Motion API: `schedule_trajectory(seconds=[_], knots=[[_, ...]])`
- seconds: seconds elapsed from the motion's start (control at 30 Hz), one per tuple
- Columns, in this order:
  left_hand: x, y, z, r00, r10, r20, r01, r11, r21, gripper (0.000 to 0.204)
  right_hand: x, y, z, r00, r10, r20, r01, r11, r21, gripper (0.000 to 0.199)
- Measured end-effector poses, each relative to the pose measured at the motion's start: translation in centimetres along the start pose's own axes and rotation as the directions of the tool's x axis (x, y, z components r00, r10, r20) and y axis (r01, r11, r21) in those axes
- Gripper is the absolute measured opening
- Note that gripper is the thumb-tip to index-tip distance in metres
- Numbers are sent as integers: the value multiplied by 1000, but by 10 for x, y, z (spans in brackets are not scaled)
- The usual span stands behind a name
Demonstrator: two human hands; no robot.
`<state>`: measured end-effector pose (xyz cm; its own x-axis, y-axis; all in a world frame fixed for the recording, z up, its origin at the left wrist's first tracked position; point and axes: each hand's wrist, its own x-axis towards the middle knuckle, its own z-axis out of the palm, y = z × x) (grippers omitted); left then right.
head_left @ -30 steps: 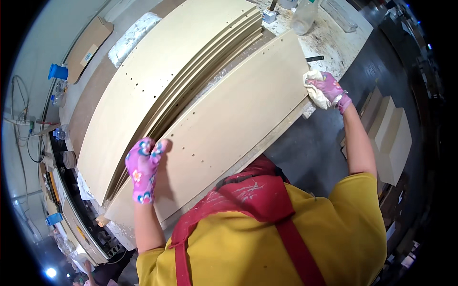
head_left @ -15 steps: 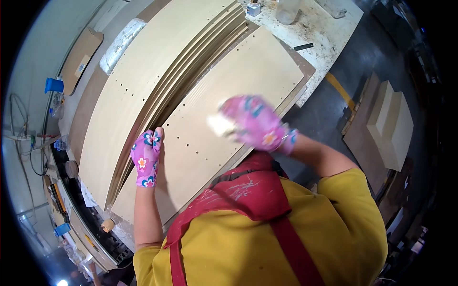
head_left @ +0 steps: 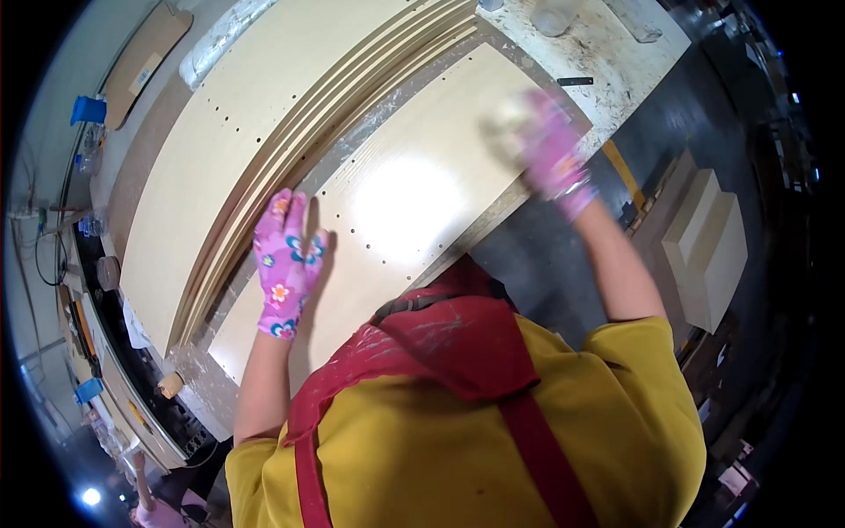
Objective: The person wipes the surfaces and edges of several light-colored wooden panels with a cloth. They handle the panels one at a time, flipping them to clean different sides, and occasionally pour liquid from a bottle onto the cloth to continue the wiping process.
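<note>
A long pale wooden panel (head_left: 414, 194) with rows of small drilled holes lies flat on the workbench in front of me. My left hand (head_left: 286, 260), in a pink flowered glove, presses flat on the panel's near left part, fingers together. My right hand (head_left: 550, 150), also in a pink glove and blurred by motion, grips a pale cloth (head_left: 506, 123) against the panel's far right end.
A stack of similar pale panels (head_left: 264, 132) lies to the left of the one I touch. The white, stained benchtop (head_left: 607, 53) carries containers at the far right. Pale blocks (head_left: 709, 246) stand on the dark floor at the right. Another person's hand shows at the bottom left.
My right hand with the cloth swept from the panel's far right end to its middle and back toward the right end. My left hand stayed pressed on the panel.
</note>
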<state>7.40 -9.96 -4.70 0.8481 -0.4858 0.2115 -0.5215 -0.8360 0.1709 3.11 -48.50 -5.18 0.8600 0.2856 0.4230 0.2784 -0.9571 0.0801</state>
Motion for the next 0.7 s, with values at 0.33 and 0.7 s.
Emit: schedule_trajectory(seconds=[0.33,0.7], knots=[[-61,2,13,984,-49,171,39,997,61,58,-3,18,57,934,345,93,-338,938,-81,53],[-190,-122,-12,906,-418,-58,419,873,251,50,38,-118,58,979,-160,124,128,964,235,43]])
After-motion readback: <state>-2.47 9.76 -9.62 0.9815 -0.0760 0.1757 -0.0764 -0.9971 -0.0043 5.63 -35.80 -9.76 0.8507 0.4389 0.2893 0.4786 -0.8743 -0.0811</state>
